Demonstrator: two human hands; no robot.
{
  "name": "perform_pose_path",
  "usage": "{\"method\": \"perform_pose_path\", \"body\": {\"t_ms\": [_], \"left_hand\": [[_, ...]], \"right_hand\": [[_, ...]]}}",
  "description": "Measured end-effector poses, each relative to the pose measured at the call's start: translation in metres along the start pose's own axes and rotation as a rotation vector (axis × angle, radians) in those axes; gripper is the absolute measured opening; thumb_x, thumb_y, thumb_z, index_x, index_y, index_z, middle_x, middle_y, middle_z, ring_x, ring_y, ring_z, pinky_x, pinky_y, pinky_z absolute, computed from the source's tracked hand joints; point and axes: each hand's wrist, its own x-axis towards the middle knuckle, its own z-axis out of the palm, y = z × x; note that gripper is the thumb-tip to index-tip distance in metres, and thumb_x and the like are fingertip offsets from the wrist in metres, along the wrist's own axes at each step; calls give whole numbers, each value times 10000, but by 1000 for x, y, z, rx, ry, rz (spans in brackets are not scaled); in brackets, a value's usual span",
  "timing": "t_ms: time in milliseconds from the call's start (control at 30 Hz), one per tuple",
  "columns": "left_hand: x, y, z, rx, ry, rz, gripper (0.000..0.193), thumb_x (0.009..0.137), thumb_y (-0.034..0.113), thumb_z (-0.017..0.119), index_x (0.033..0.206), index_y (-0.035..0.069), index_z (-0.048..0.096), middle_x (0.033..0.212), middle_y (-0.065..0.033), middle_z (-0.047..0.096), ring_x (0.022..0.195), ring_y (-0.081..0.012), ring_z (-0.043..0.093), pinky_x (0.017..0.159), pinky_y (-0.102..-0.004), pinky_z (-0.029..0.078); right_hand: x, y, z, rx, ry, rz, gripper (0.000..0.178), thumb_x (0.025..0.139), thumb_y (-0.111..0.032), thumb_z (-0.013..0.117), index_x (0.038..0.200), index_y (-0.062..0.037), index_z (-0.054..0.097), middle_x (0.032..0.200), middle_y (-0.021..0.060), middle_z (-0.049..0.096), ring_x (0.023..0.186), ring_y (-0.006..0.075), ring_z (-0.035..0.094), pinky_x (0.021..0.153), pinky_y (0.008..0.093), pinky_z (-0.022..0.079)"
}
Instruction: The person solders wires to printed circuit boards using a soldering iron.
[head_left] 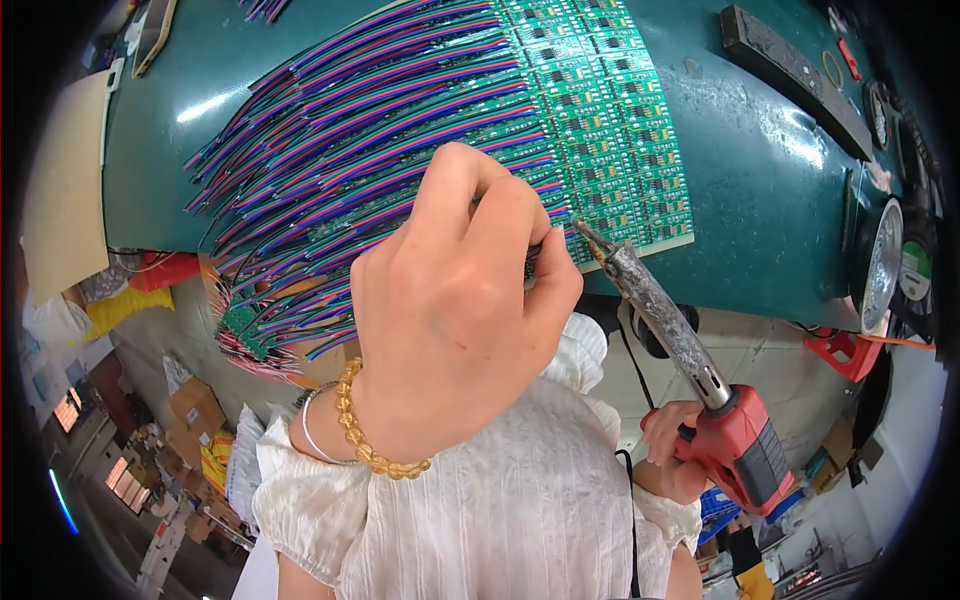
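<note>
A person's left hand (455,300) fills the middle of the view, seen from the back, its fingers curled together and pressing down at the near edge of a green circuit board panel (600,120); what the fingertips pinch is hidden behind the hand, so it cannot be told. On that wrist sit a bracelet of amber beads (375,440) and a thin silver bangle (310,430). The right hand (672,440), low at the right and partly hidden, is closed around the red handle of a soldering iron (700,360). The iron's grey, stained barrel slants up and to the left, and its tip (585,235) rests at the panel's near edge, just beside the left hand's fingers. The panel lies on a dark green table (780,200) and is made of many small boards in rows. From its left side a wide fan of red, blue and green wires (350,130) spreads across the table and hangs over the near edge. A white ribbed blouse (520,500) shows below the hands.
</note>
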Motion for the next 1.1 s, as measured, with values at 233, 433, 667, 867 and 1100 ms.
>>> {"method": "perform_pose_path", "body": {"t_ms": [233,433,667,867,1100], "left_hand": [[-1,-1,1,9,8,10,157,715,-43,692,732,50,567,795,-28,531,601,-106,474,450,-249,313],[-1,-1,2,6,12,20,153,715,-41,695,733,46,570,804,-31,538,615,-105,496,452,-248,327],[-1,-2,-1,9,-13,27,148,720,-35,702,741,44,580,817,-40,544,610,-103,506,455,-242,342],[0,-3,-4,-9,-40,25,146,722,-31,712,753,42,589,822,-42,544,599,-102,501,459,-239,353],[-1,-4,-5,-10,-52,18,150,720,-33,714,751,42,588,818,-40,541,606,-100,506,459,-238,353]], "right_hand": [[-13,16,13,-22,313,-177,278,536,-124,823,679,-49,596,613,3,581,551,137,576,555,277,463],[-4,25,-17,140,-191,-415,828,753,-628,713,1227,13,489,570,-7,543,443,117,489,464,270,410],[2,-14,-4,-366,-140,-143,109,612,-10,628,675,-59,553,627,28,594,552,162,599,555,271,470],[-10,9,1,-148,34,-221,162,646,-30,674,739,-44,543,663,43,610,552,177,591,587,287,485],[-23,-8,-40,-461,-251,207,296,642,-87,768,851,-32,565,735,82,642,596,177,619,607,309,504]]}}
